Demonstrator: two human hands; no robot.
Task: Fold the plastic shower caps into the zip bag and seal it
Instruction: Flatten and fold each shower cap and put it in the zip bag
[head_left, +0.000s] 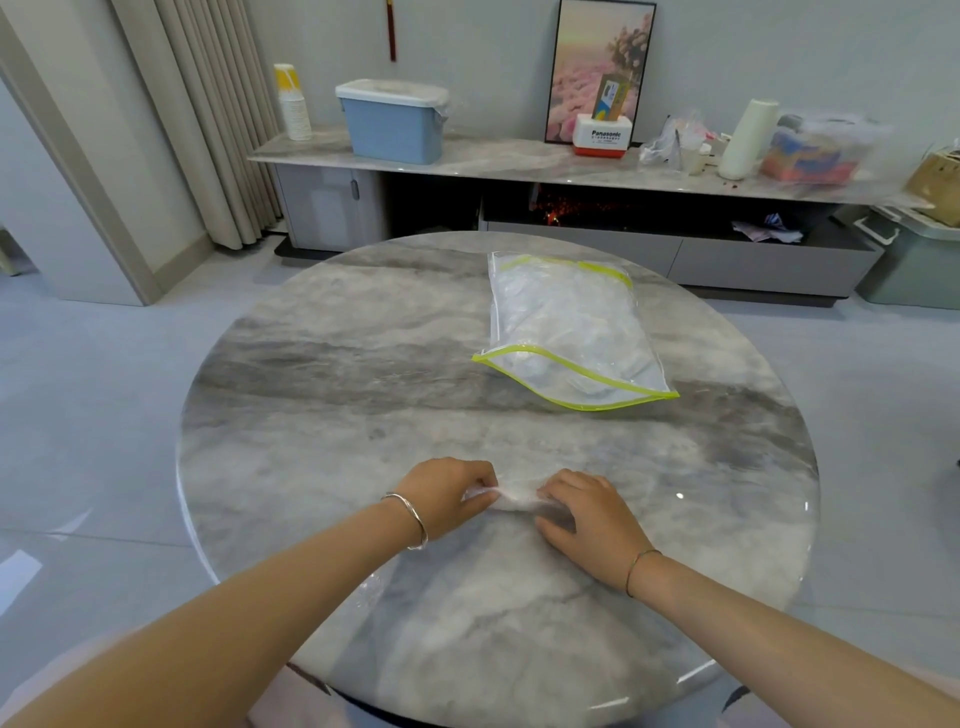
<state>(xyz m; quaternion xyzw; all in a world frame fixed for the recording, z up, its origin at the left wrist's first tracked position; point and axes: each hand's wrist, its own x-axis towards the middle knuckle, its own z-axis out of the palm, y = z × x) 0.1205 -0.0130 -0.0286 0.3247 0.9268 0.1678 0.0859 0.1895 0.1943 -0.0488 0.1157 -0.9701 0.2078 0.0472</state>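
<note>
On the table: zip bag lies flat, its near end gaping, clear plastic inside.
Shower cap: bunched into a strip, well apart from the zip bag, on the person's side of it.
Left hand: pinching the cap's left end.
Right hand: fingers curled over the cap's right end, grasping it.

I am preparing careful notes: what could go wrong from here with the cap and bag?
The thin cap, pinched between the left hand and right hand, may unfold when released.
The bag lies beyond the hands and looks quite full, so another cap may fit badly.
Loose plastic at the table edge might slide off.
</note>
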